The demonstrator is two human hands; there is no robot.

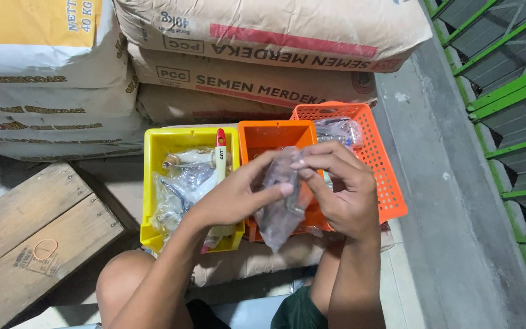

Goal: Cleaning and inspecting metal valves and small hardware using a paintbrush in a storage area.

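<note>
Wooden crate [28, 237]: sitting at the far left, lid of worn planks, a rubber band [45, 248] lying on top.
Sacks [245, 61]: lying stacked along the back, brown paper and white, behind everything else.
Yellow bin [153, 183]: standing left of the hands, holding clear bags of small parts and a red-and-white tube [220, 155] leaning on its right wall.
Left hand [238, 195]: reaching in from the lower left, thumb and fingers pinching the left edge of the plastic bag.
Plastic bag [281, 213]: small, clear but cloudy, looking greyish, hanging crumpled with its lower tip pointing down; what is inside it is too blurred to tell. It is being held up between both hands, above the orange bin.
Orange bin [272, 137]: standing just behind the bag, touching the yellow bin's right side.
Right hand [342, 189]: coming in from below, fingertips gripping the bag's top right edge.
Orange basket [385, 176]: perforated, sitting right of the orange bin, carrying clear packets at its far end.
Green railing [506, 91]: running along the right edge.
</note>
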